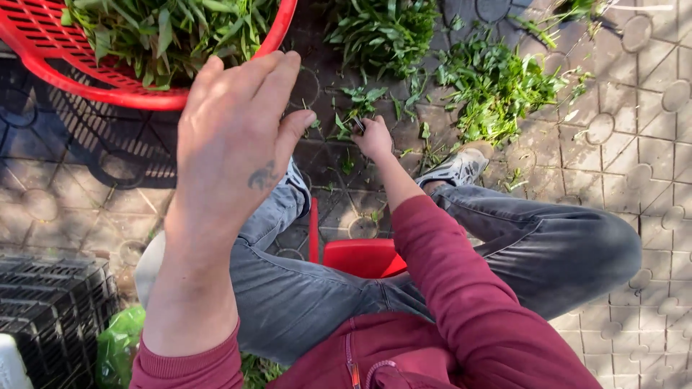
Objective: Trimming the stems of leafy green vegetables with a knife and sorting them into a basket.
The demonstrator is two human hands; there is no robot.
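My left hand (229,140) is raised close to the camera, fingers together and slightly curled, holding nothing, just below the rim of a red plastic basket (43,68) full of green leafy stems (166,32). My right hand (375,137) reaches down to the paved ground between my feet. It pinches a small leafy sprig (358,101) among the scattered greens. Both arms wear maroon sleeves, and my legs are in grey jeans.
Piles of cut green leaves (497,86) lie on the patterned paving ahead and to the right. A red stool (360,256) shows between my knees. A black plastic crate (50,310) and a green plastic bag (119,349) sit at the lower left. A grey shoe (458,169) rests near the leaves.
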